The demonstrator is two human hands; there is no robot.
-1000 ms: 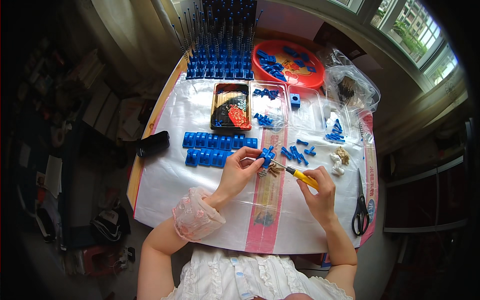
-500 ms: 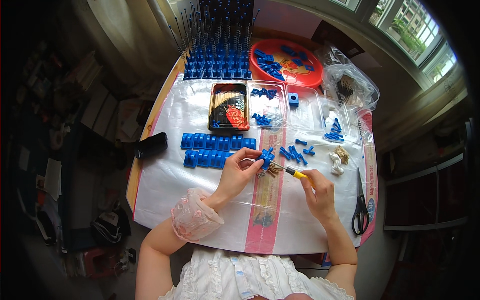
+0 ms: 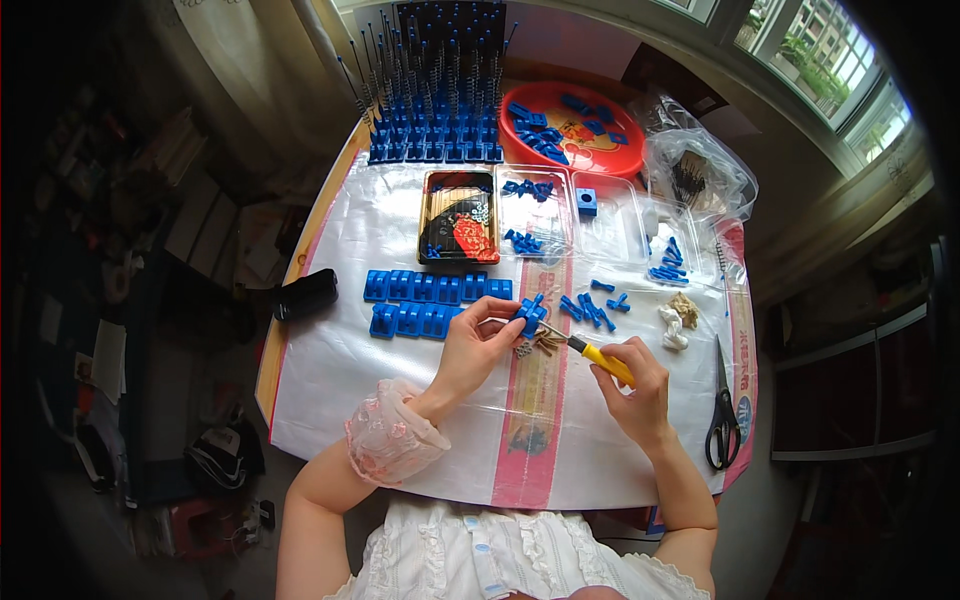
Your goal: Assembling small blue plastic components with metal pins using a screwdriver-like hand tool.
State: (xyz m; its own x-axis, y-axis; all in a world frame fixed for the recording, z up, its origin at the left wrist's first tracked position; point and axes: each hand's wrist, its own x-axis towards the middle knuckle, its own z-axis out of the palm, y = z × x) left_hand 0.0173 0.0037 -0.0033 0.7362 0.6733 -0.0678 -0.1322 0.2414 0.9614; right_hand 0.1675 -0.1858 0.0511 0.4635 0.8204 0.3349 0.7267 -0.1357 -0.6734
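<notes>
on glossy plastic sheet (image 3: 360, 350), left hand (image 3: 478, 345) pinching blocky blue part (image 3: 530, 314), right hand (image 3: 638, 385) gripping yellow-handled screwdriver (image 3: 600, 356)

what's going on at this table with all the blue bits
A person sits at a plastic-covered table. Their left hand pinches a small blue plastic block, while the right hand holds a yellow-handled screwdriver with its tip at that block. Two rows of similar blue blocks lie just beyond the left hand, and scissors rest at the table's right edge.
</notes>
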